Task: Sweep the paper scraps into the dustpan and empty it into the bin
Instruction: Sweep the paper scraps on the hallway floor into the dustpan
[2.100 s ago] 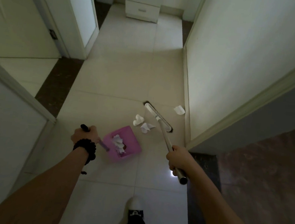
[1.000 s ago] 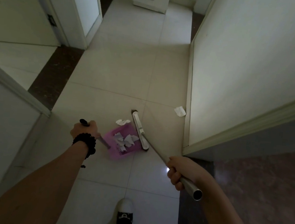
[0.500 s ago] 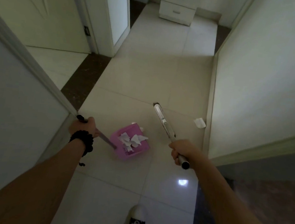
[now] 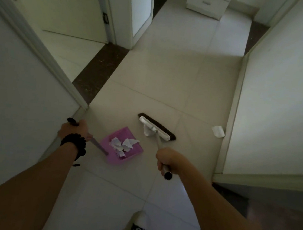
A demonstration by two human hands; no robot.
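A pink dustpan (image 4: 132, 152) lies on the tiled floor with several white paper scraps (image 4: 122, 144) piled in it. My left hand (image 4: 74, 129) grips its long handle at the dark top end. My right hand (image 4: 166, 159) grips the metal pole of a broom; the white broom head (image 4: 155, 127) with dark bristles rests on the floor just right of the dustpan's mouth. One scrap (image 4: 147, 132) sits against the broom head on its near side. Another scrap (image 4: 218, 131) lies alone by the right wall.
A narrow hallway with walls on both sides. A door frame corner (image 4: 83, 105) juts in close to my left hand. An open doorway with a dark threshold strip (image 4: 99, 68) is at the left. A white drawer unit (image 4: 206, 3) stands at the far end. My shoe (image 4: 138, 227) is at the bottom.
The broom swept scraps into the dustpan, then lifted away and came down again just right of the pan, behind one scrap. The dustpan stayed on the floor; the view turned.
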